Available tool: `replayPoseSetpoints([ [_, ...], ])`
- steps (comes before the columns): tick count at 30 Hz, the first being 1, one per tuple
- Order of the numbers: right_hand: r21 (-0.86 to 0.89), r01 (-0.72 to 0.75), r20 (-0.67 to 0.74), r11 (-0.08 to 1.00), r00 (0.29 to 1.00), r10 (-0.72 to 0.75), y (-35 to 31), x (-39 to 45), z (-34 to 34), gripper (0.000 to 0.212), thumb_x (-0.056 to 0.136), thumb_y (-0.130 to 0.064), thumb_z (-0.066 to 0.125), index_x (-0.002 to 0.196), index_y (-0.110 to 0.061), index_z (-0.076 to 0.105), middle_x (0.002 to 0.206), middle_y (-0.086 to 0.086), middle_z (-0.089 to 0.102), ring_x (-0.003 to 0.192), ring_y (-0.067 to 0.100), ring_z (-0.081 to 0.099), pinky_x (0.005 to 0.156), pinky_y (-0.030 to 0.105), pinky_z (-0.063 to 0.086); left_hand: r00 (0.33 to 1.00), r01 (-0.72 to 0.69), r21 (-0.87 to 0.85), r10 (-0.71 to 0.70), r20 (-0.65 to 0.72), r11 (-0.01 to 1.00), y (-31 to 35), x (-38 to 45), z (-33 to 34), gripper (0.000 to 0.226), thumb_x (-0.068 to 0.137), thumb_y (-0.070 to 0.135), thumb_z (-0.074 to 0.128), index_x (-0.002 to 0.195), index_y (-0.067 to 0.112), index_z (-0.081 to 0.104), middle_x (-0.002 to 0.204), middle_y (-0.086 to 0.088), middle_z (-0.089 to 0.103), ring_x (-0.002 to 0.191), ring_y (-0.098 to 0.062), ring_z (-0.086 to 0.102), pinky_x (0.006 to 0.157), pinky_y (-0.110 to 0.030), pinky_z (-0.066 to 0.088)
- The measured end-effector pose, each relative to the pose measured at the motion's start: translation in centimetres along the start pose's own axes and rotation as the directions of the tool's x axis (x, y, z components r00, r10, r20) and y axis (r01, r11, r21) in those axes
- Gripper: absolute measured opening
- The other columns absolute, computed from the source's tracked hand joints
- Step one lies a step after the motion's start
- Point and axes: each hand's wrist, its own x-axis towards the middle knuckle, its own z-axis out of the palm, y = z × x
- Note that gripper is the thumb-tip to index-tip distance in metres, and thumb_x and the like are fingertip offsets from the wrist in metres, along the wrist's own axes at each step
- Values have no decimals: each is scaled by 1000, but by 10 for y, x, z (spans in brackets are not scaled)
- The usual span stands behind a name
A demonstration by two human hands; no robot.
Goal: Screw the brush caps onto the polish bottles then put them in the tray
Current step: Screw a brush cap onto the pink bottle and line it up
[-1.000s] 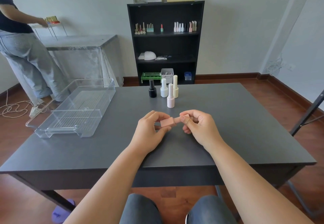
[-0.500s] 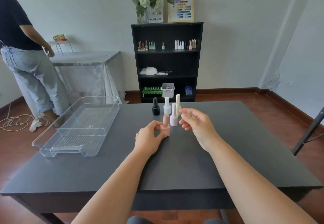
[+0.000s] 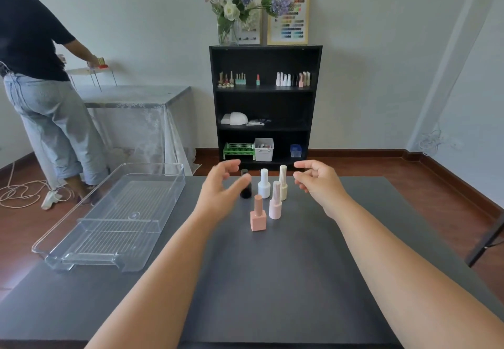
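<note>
A square peach polish bottle [image 3: 258,216] stands upright and capped on the dark table [image 3: 272,280], untouched. Behind it stand a pale pink bottle [image 3: 275,205], a white bottle [image 3: 264,185] and a cream bottle [image 3: 283,183]. A black bottle [image 3: 245,192] is partly hidden behind my left hand [image 3: 218,189], which hovers open just left of the group. My right hand [image 3: 317,178] hovers open to the right of the bottles. A clear plastic tray [image 3: 114,217] lies at the table's left, holding nothing.
A person in jeans stands at the far left by a covered side table [image 3: 131,97]. A black shelf unit [image 3: 264,103] with polish bottles and bins stands against the back wall. A dark stand leg [image 3: 488,239] crosses the right edge. A cord [image 3: 19,193] lies on the floor.
The peach bottle went from being held sideways in both hands to standing on the table. Both hands have let go and lifted, fingers spread. The camera has tilted upward.
</note>
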Motion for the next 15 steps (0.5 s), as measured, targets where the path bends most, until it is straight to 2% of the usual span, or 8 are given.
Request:
replayPoseSetpoints([
  [2, -51, 4, -2, 999, 1000, -4, 0, 13, 4, 24, 87, -22, 65, 110, -28, 63, 83, 1, 68, 77, 12, 64, 68, 25, 48, 999, -28, 91, 30, -22, 995, 13, 19, -2, 28, 86, 41, 64, 114, 36, 62, 118, 14, 58, 114, -9, 52, 92, -27, 42],
  [4, -111, 24, -13, 994, 1000, -25, 1, 22, 8, 25, 86, -25, 66, 109, -32, 61, 81, -1, 64, 79, 14, 63, 67, 25, 47, 997, -73, 178, 67, 40, 981, 22, 29, 3, 20, 89, 36, 64, 109, 36, 65, 110, 13, 58, 106, -8, 55, 86, -23, 42],
  [6, -145, 33, 6, 989, 999, -33, 2, 29, 10, 27, 85, -27, 67, 110, -34, 61, 77, -3, 61, 78, 13, 62, 65, 24, 44, 981, -142, 262, 100, 167, 955, 27, 31, 12, 22, 86, 43, 64, 107, 37, 66, 103, 18, 58, 98, -3, 55, 82, -23, 41],
  [9, -182, 44, 83, 982, 996, -29, 5, 37, 13, 30, 83, -30, 69, 112, -33, 63, 76, -4, 59, 80, 14, 62, 70, 26, 46, 948, -223, 502, 67, 310, 836, 30, 28, 32, 39, 75, 65, 58, 108, 45, 64, 100, 22, 62, 102, -10, 51, 86, -34, 38],
  [12, -222, 52, 118, 974, 993, -26, 4, 43, 15, 28, 81, -31, 70, 109, -32, 66, 77, -5, 59, 79, 11, 60, 70, 25, 45, 950, -252, 658, 50, 309, 709, 34, 28, 47, 43, 72, 67, 55, 108, 46, 64, 101, 22, 66, 110, -15, 46, 81, -34, 25],
  [15, -259, 73, 135, 963, 990, -38, 3, 46, 19, 21, 81, -28, 71, 102, -27, 71, 75, -7, 60, 72, 6, 57, 61, 21, 40, 960, -239, 698, 53, 276, 675, 37, 30, 55, 31, 78, 58, 59, 102, 40, 67, 101, 16, 69, 110, -19, 51, 80, -35, 25],
])
